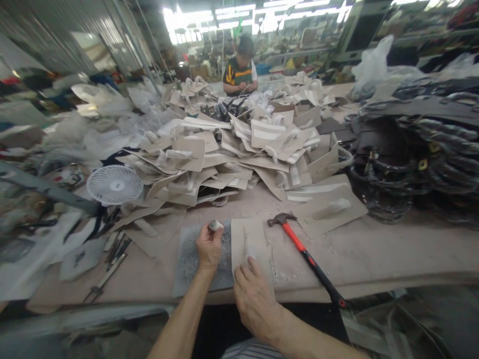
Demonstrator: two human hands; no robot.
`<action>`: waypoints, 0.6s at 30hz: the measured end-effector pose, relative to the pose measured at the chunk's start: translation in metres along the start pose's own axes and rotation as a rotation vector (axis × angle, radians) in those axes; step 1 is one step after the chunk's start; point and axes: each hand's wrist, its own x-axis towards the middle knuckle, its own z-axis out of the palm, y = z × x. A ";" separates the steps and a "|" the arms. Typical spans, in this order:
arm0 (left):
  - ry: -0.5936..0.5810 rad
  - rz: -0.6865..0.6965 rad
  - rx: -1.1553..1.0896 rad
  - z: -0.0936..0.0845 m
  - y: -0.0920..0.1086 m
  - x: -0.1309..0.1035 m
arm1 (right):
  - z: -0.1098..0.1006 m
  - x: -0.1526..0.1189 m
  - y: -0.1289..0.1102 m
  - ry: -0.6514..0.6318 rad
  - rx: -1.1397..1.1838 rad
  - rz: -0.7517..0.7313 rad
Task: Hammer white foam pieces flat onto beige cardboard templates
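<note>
Head camera shows two bare hands working over a table [374,244]. The left hand [209,249] holds upright a short round piece [215,225]; its thumb and fingers are closed around it, above a dark grey board [187,259]. The right hand [254,294] lies on the near part of a beige panel [239,239], which is just right of the left hand and beside the board. Its fingers are bent and close together, but I cannot tell if they pinch the panel or only press on it. To the right of the panel lies a hammer [299,242], with its head to the far side and its red and black handle coming nearer. At the far side is a big heap of beige pieces [262,139], and behind it sits a person [241,75]. On the left are a white round fan cover [115,185] and, nearer, some metal tools [108,274]. Dark bags [396,154] are piled on the right.
</note>
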 end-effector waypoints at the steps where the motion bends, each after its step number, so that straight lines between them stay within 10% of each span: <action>1: -0.031 0.008 -0.008 0.003 0.004 0.000 | 0.002 0.001 -0.002 -0.005 0.005 -0.034; 12: -0.330 -0.062 -0.110 0.031 -0.008 0.008 | -0.001 -0.006 -0.005 0.243 0.338 -0.081; 18: -0.389 -0.080 -0.094 0.027 -0.006 0.008 | -0.010 -0.034 0.076 0.341 0.194 0.490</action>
